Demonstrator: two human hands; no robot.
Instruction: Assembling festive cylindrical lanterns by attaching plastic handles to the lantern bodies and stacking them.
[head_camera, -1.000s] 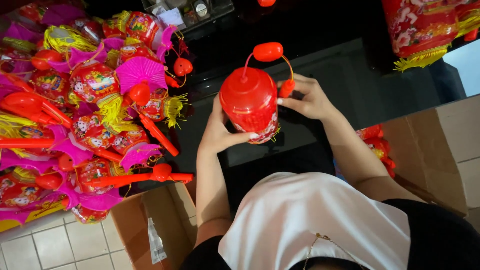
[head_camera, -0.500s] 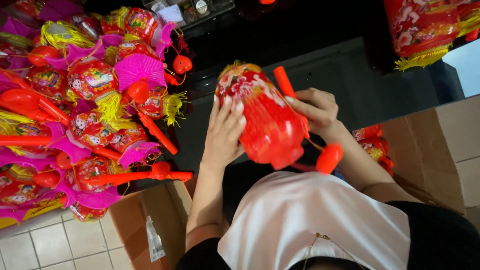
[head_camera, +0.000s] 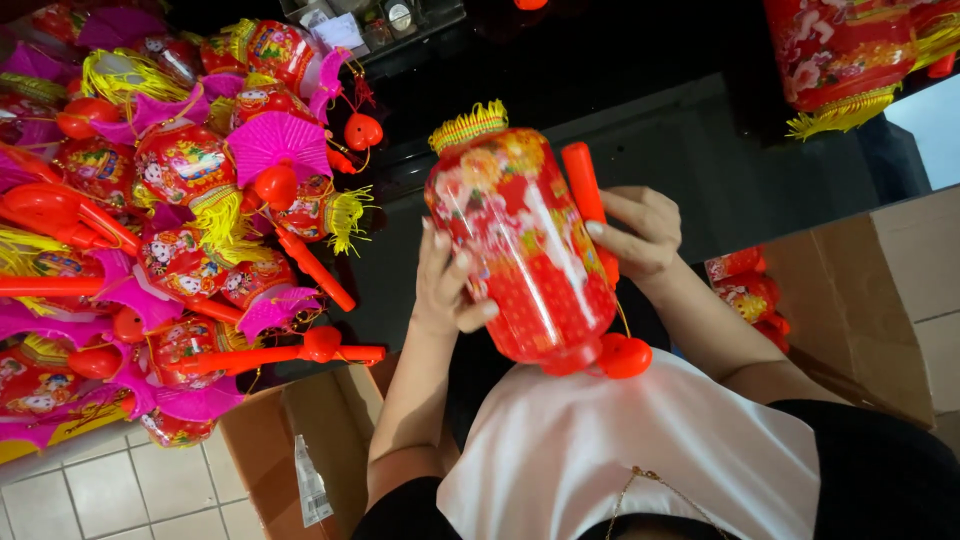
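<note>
While both hands turn it over, a red plastic lantern (head_camera: 520, 245) sits held at chest height, tassel end away.
Heap of matching lanterns (head_camera: 170, 230) lies left; cardboard box (head_camera: 300, 440) below. Left hand (head_camera: 447, 285) cups the lantern's side, right hand (head_camera: 635, 232) clamps its orange stick handle (head_camera: 585, 195). Looks like inspection; steady grip needed.

I see a dark glossy bench (head_camera: 690, 150), a heap of red and pink toy lanterns (head_camera: 170, 230) piled over its left end, small jars (head_camera: 385, 18) at its far edge, cardboard boxes (head_camera: 300, 450) on pale tiled floor (head_camera: 90, 495) below its near edge
</note>
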